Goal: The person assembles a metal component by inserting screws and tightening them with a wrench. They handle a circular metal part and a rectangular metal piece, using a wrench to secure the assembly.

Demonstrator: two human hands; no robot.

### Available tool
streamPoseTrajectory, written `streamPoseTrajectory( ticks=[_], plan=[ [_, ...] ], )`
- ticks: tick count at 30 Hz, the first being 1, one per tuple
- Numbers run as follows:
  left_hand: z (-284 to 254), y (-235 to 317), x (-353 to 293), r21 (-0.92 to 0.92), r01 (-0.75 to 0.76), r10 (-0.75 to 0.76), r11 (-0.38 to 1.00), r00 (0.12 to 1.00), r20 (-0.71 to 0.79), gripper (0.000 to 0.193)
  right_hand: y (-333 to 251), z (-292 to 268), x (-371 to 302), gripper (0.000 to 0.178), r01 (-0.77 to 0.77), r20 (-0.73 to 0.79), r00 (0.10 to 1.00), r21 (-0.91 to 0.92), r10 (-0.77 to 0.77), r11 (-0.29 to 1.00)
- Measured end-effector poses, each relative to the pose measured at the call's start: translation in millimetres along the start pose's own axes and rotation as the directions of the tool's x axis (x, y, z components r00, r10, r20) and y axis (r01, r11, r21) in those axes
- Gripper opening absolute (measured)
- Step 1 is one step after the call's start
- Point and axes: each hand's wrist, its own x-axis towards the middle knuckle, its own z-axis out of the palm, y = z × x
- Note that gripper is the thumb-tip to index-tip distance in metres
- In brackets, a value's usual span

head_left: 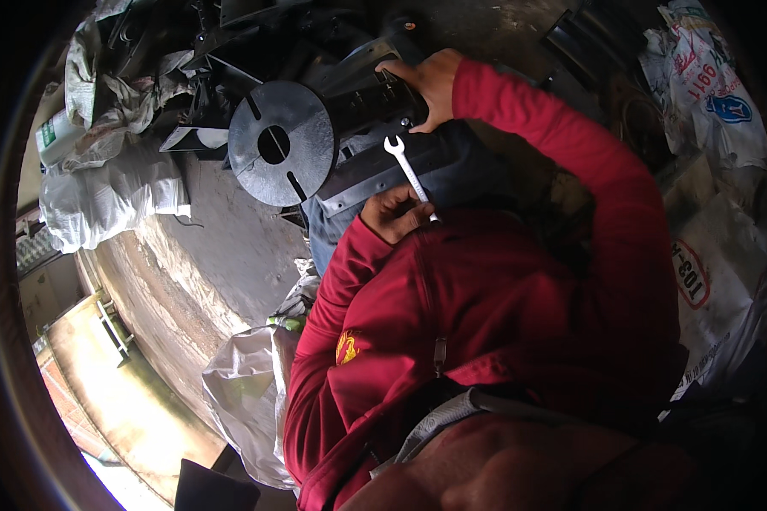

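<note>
My left hand (pixel 392 213) is close in front of my red jacket, its fingers closed around a silver open-end wrench (pixel 412 175). The wrench's open jaw points up and away from me; part of its near end is covered by the fingers. Farther out, my right hand (pixel 430 85) spans the end of a black metal assembly (pixel 371 106), fingers on its far side and thumb on its near side. This assembly lies across my lap. At its left end stands a round dark disc (pixel 281 143) with a centre hole and two slots.
Dark metal parts (pixel 247 43) crowd the far side. White plastic-wrapped bundles (pixel 111 200) stand at the left, above a worn concrete floor (pixel 239 247). A white plastic bag (pixel 251 383) is beside my left arm. Printed white sacks (pixel 720 281) line the right side.
</note>
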Motion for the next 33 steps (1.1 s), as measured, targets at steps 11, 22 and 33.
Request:
streamPoseTrajectory(
  ticks=[11,22,33],
  plan=[
    [10,-10,32,-0.171,0.068,-0.064,0.983,0.997,0.031,0.023,16,31,-4,0.099,0.093,-0.223,0.971,0.031,-0.084,0.995],
    [19,-3,49,-0.199,0.223,-0.226,0.954,0.974,0.01,0.028,18,40,-10,0.1,0.102,-0.225,0.97,0.049,-0.088,0.994],
    [36,9,97,-0.46,0.113,-0.162,0.881,0.984,-0.068,0.045,17,39,-11,0.098,0.062,-0.149,0.987,0.026,-0.058,0.998]
  ],
)
